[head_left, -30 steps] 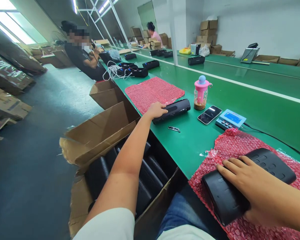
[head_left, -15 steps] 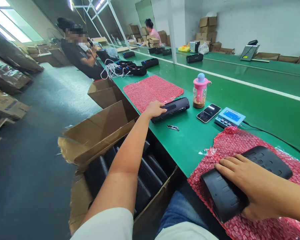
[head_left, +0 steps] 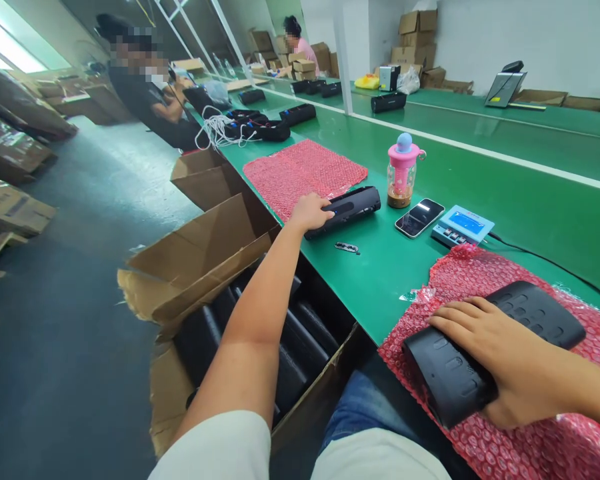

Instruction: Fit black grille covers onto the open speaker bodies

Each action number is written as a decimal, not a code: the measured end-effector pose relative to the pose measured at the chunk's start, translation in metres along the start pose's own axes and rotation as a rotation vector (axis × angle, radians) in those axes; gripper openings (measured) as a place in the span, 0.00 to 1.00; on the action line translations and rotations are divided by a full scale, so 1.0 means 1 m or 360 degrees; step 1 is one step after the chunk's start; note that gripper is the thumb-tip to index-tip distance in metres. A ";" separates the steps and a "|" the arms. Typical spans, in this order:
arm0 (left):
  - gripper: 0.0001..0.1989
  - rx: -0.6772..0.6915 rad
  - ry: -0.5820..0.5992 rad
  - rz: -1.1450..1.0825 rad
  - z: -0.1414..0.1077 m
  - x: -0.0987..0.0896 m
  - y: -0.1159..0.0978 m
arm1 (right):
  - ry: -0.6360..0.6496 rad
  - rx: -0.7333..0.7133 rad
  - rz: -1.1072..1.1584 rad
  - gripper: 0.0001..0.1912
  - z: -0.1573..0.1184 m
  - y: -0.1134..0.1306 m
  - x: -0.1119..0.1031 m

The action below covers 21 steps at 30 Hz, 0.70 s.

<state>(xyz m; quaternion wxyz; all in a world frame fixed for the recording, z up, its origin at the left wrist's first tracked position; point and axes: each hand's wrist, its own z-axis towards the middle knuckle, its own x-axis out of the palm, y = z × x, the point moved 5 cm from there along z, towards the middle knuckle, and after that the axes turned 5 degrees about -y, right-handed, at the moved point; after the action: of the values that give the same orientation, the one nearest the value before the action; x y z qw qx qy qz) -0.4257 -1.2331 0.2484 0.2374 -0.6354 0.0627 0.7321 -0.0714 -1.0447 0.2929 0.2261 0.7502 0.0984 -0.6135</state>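
Our left hand (head_left: 310,212) is curled around the near end of a long, black, rounded plastic case (head_left: 359,204) on the shiny green surface (head_left: 380,283). Our right hand (head_left: 486,350) holds a wide, black plastic case with oval marks (head_left: 539,310), fingers over the top and thumb low on the side. That wide case sits on a red-pink sheet of bubble wrap (head_left: 470,270). Near the long case we see a small, flat, grey strip (head_left: 347,247), a clear bottle with a pink lid (head_left: 401,173), a black-faced phone (head_left: 420,218) and a light-blue box with a screen (head_left: 464,225). Under our left arm, an open brown cardboard box (head_left: 195,250) holds black things.
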 end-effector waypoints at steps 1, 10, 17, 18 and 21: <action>0.21 0.0001 -0.0004 0.0003 0.000 0.000 0.000 | -0.0023 -0.0016 0.0034 0.46 -0.001 0.000 0.000; 0.10 0.0211 -0.0003 -0.0030 -0.022 -0.057 -0.027 | -0.0571 0.0317 0.0565 0.27 -0.022 -0.028 -0.021; 0.10 0.0789 -0.0176 -0.0124 -0.112 -0.126 -0.134 | -0.1168 0.0317 -0.0891 0.30 -0.025 0.013 -0.061; 0.09 0.0971 -0.0233 -0.0127 -0.131 -0.133 -0.158 | -0.1205 0.0357 -0.1011 0.31 -0.026 0.020 -0.065; 0.03 0.1502 -0.0446 -0.0149 -0.193 -0.144 -0.222 | -0.1271 0.0408 -0.1036 0.25 -0.046 0.038 -0.069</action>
<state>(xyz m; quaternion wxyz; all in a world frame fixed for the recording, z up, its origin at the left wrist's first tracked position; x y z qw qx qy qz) -0.1458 -1.1526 0.3974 0.5381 -0.3562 0.3262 0.6908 -0.0306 -1.0486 0.3742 -0.0497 0.4104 0.1566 -0.8970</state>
